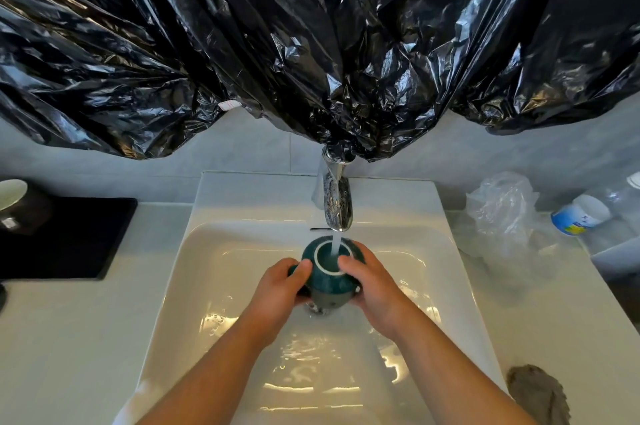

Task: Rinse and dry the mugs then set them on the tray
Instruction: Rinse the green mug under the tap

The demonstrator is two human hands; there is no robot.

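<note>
A dark teal mug is held upside down over the white sink, its pale base ring facing up. Water from the chrome tap runs onto that base. My left hand grips the mug's left side, where the handle seems to be. The right side is held by my right hand. On the counter at the left lies a black tray. A second mug, dark with a white inside, stands on the tray's far left end.
Black plastic sheeting hangs over the wall above the tap. Right of the sink sit a crumpled clear bag and a white tub with a blue label. A grey cloth lies at the sink's near right corner.
</note>
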